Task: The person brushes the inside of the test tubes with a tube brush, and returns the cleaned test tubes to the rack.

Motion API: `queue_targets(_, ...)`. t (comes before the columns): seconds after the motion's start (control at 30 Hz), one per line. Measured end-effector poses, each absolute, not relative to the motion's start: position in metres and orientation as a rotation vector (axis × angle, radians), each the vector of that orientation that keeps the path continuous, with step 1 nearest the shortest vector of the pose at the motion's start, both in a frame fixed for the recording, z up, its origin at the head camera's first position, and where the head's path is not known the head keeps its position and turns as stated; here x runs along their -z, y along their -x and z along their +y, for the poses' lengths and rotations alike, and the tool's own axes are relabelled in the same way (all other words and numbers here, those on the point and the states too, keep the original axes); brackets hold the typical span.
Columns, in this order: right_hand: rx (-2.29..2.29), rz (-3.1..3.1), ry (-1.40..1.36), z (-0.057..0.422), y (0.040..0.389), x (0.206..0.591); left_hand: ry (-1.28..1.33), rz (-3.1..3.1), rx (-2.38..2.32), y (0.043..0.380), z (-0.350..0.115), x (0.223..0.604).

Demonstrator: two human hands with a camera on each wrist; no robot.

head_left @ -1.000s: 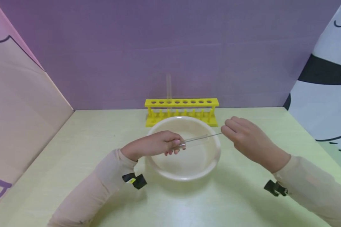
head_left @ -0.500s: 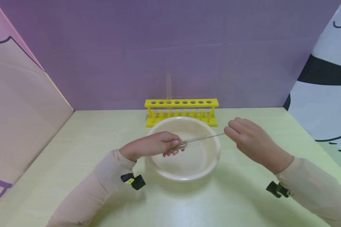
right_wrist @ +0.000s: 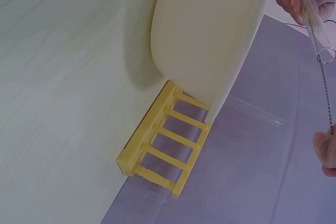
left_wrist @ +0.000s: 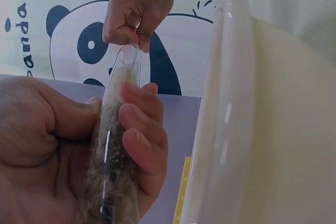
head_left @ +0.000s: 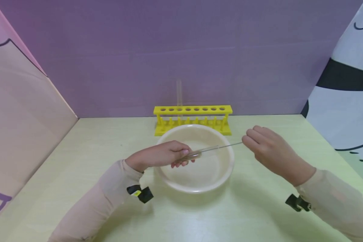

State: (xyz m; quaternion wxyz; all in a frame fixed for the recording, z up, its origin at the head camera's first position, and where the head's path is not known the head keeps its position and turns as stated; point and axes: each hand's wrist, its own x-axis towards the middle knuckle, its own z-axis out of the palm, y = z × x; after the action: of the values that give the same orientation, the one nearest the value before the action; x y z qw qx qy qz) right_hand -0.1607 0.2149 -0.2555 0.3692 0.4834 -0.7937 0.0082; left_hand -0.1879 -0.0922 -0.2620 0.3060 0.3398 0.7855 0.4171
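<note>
My left hand (head_left: 166, 155) grips a clear glass test tube (left_wrist: 115, 108) that lies slanted over the cream basin (head_left: 195, 191), its open mouth toward the right. Inside the tube, in the left wrist view, are the dark and pale bristles of a test tube brush (left_wrist: 110, 182). From the mouth runs the brush's twisted wire handle (right_wrist: 325, 87). Its outer end is pinched between the thumb and curled fingers of my right hand (head_left: 270, 151), right of the basin rim. The bottom of the tube is hidden by my left hand in the head view.
Behind the basin stands a yellow test tube rack (head_left: 193, 110) with a row of holes. One clear test tube (head_left: 179, 92) is upright in it, toward its left end. A purple backdrop (head_left: 133, 67) closes off the far table edge, with printed panels at both sides.
My right hand has drawn slightly away to the right, so more wire shows beyond the tube mouth. My left hand with the tube has shifted a little left.
</note>
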Motion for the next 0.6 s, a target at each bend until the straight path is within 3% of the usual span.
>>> queue_targets(0.6,-0.014,-2.077,-1.217,0.2245,0.1589,0.2547,-0.867,2.070,-1.120,0.1909,-0.1016,0.2655)
